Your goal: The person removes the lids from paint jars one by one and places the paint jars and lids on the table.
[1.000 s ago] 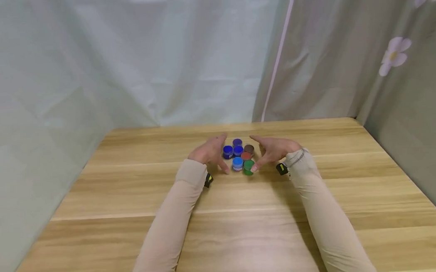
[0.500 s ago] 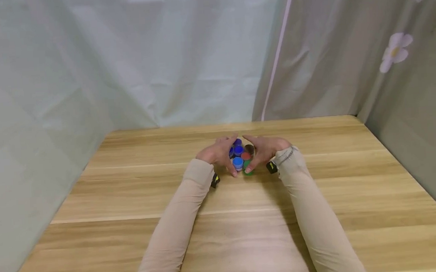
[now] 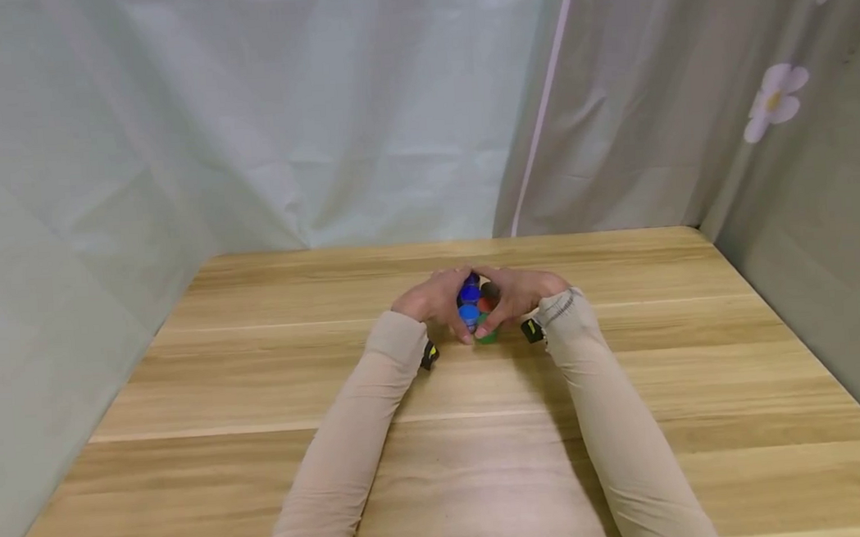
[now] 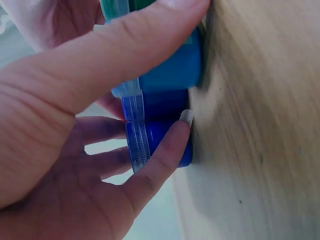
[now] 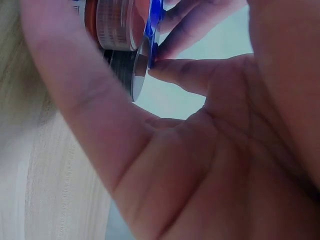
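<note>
Small lidded pots, seemingly paint pots, stand in a tight cluster at the table's middle back. In the head view I see a light blue pot (image 3: 468, 313), a dark blue pot (image 3: 470, 294), a red pot (image 3: 485, 304) and a green pot (image 3: 487, 334). My left hand (image 3: 433, 299) curls round the left side; its thumb crosses the light blue pot and its little finger touches a dark blue pot (image 4: 160, 135). My right hand (image 3: 523, 289) curves round the right side, thumb over the green pot, near the brown pot (image 5: 122, 70). Both hands' fingertips nearly meet, hiding some pots.
The wooden table (image 3: 325, 480) extends on all sides of the pots. Behind it hangs a pale curtain (image 3: 333, 126), with a grey flowered curtain (image 3: 627, 108) at the right. A black wrist device (image 3: 531, 330) sits under the right wrist.
Both hands have moved inward from either side and now close round the pots. The pots look slightly closer together; more of them are covered by the hands.
</note>
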Demonstrator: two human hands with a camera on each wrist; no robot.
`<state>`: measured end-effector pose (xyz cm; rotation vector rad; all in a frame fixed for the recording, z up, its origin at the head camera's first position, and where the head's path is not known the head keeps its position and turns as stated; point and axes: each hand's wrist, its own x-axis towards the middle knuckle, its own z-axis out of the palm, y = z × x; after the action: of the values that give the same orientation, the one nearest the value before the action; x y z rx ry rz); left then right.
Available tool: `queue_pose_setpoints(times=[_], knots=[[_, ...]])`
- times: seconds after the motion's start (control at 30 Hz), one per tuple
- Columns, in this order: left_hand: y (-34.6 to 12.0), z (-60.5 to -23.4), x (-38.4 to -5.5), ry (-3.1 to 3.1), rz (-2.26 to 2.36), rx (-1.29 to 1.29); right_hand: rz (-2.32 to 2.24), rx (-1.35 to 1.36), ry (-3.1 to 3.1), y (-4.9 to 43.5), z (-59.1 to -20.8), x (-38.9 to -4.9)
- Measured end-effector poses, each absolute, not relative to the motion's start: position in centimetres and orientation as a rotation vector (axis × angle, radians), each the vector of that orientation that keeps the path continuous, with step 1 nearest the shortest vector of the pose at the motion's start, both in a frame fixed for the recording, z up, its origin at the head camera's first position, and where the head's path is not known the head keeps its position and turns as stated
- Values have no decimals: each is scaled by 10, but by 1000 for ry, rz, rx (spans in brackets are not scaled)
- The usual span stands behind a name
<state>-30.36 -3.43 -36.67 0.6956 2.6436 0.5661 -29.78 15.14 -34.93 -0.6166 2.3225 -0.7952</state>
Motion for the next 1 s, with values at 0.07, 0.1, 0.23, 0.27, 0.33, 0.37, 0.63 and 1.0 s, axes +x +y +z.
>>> queue_pose_setpoints(times=[0.07,0.1,0.23,0.27,0.33,0.37,0.63,1.0], knots=[[-33,-366,-304,2647,587,693,-868,-602,2270,152,-351,-299],[-31,-366,-304,2649,599,695,-899,-598,2252,153,-352,-299],[-24,-367,-306,2648,624,701,-959,-596,2233,158,-353,-300],[-22,-367,-307,2648,628,699,-960,-598,2242,160,-353,-300],[-19,-368,-308,2646,630,690,-953,-607,2259,163,-353,-299],[-17,-368,-308,2644,634,683,-946,-612,2270,165,-353,-300],[-2,-367,-311,2667,605,720,-844,-664,2419,178,-351,-302],[20,-367,-313,2712,545,778,-804,-618,2481,197,-353,-303]])
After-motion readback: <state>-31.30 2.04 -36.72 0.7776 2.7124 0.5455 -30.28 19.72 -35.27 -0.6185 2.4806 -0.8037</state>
